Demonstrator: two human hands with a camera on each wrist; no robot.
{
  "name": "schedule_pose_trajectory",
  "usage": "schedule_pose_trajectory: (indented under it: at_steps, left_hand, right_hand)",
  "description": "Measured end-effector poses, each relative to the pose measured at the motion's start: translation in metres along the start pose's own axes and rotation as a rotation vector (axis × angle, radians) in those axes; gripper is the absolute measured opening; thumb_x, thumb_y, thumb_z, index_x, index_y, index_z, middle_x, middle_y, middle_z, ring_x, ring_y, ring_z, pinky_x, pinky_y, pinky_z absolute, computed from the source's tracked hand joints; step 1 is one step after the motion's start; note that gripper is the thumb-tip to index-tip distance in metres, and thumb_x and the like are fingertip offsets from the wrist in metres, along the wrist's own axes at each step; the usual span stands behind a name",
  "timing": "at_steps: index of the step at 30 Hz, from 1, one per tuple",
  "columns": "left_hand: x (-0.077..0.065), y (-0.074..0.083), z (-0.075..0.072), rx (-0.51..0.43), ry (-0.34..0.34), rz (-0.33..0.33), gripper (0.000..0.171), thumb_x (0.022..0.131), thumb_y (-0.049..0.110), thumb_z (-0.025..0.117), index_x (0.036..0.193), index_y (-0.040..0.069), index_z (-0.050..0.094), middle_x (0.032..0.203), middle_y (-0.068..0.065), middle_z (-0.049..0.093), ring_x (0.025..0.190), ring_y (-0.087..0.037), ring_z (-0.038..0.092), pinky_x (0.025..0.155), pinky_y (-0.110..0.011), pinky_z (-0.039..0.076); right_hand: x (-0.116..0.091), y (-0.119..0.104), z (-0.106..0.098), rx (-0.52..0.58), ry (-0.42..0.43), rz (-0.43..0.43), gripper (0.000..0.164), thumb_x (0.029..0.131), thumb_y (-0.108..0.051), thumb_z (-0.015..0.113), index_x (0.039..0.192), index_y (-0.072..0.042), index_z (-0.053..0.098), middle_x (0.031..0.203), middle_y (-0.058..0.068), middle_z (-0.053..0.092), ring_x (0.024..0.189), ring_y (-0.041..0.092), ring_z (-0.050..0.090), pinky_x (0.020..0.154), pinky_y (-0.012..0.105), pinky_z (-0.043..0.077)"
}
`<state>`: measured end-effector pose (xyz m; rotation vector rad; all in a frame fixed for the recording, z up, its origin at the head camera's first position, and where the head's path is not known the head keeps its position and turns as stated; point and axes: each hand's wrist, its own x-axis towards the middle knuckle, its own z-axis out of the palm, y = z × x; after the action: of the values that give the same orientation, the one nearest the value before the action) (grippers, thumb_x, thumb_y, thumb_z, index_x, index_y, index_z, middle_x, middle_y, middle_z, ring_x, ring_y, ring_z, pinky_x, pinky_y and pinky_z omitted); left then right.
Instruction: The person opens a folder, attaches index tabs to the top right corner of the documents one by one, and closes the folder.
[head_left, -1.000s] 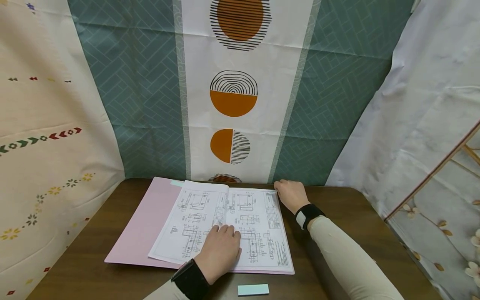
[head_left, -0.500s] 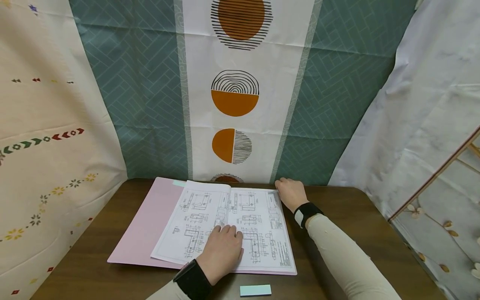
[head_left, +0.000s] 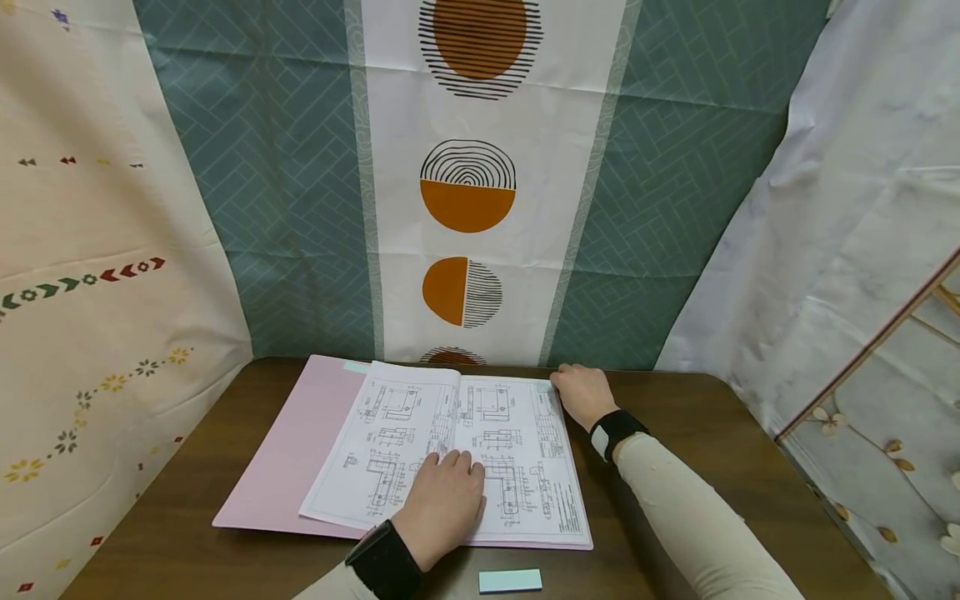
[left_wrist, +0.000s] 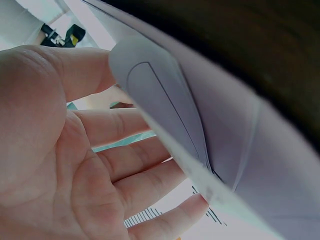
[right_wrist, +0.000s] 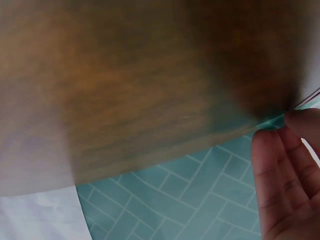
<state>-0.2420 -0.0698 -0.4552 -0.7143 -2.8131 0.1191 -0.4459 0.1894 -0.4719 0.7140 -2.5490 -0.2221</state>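
An open booklet of technical drawings (head_left: 558, 467) lies on a pink folder (head_left: 288, 467). My left hand (head_left: 442, 504) rests on the booklet near its fold, fingers relaxed and slightly spread over the lower pages. The left wrist view shows the thumb against a bowed page edge (left_wrist: 155, 100). At the top right corner of the right page, my right hand (head_left: 583, 392) pinches a teal sticky note (right_wrist: 272, 123) between thumb and fingertips. In the head view, part of that note shows beside the fingers.
A pad of teal sticky notes (head_left: 510, 581) lies on the brown table (head_left: 675, 467) near its front edge. Another teal note (head_left: 356, 366) sticks to the folder's top edge. Patterned cloths (head_left: 487, 217) hang behind and at both sides of the table.
My right hand has lowered slightly at the page corner, and more of the teal note shows beside it. My left hand stays in place on the booklet.
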Motion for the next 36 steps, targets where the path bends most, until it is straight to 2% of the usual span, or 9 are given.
schedule_pose_trajectory:
  at_steps: [8,19,28,36]
  left_hand:
    - [-0.002,0.001,-0.002,0.009,0.012,0.005,0.038,0.090,0.038,0.067,0.110,0.005,0.072,0.095,-0.010,0.065,0.090,-0.025,0.062,0.079,-0.047,0.048]
    - [0.000,0.000,0.000,0.013,0.009,0.009,0.039,0.091,0.038,0.066,0.111,0.005,0.072,0.096,-0.011,0.066,0.091,-0.025,0.062,0.081,-0.048,0.048]
    - [0.001,0.002,0.000,0.010,-0.021,-0.004,0.041,0.092,0.039,0.065,0.115,0.005,0.071,0.101,-0.012,0.067,0.096,-0.026,0.062,0.085,-0.049,0.047]
    - [0.000,0.000,-0.001,0.023,-0.031,-0.005,0.042,0.092,0.040,0.065,0.115,0.005,0.071,0.101,-0.012,0.067,0.096,-0.026,0.063,0.085,-0.050,0.048]
  right_hand:
    - [-0.001,0.002,0.004,-0.007,-0.011,0.003,0.014,0.090,-0.009,0.068,0.097,-0.018,0.077,0.090,0.001,0.069,0.080,0.019,0.067,0.066,0.036,0.053]
    - [-0.001,-0.001,-0.003,-0.005,-0.044,0.029,0.017,0.092,-0.008,0.066,0.099,-0.017,0.078,0.090,0.002,0.069,0.080,0.020,0.068,0.068,0.038,0.054]
    - [-0.005,0.005,-0.006,0.074,-0.019,0.024,0.012,0.088,-0.010,0.069,0.094,-0.016,0.078,0.085,0.000,0.067,0.076,0.019,0.067,0.064,0.036,0.053]
    - [-0.012,0.010,-0.004,0.126,-0.011,0.012,0.016,0.087,-0.013,0.071,0.100,-0.018,0.079,0.095,-0.002,0.070,0.084,0.017,0.068,0.070,0.034,0.053]
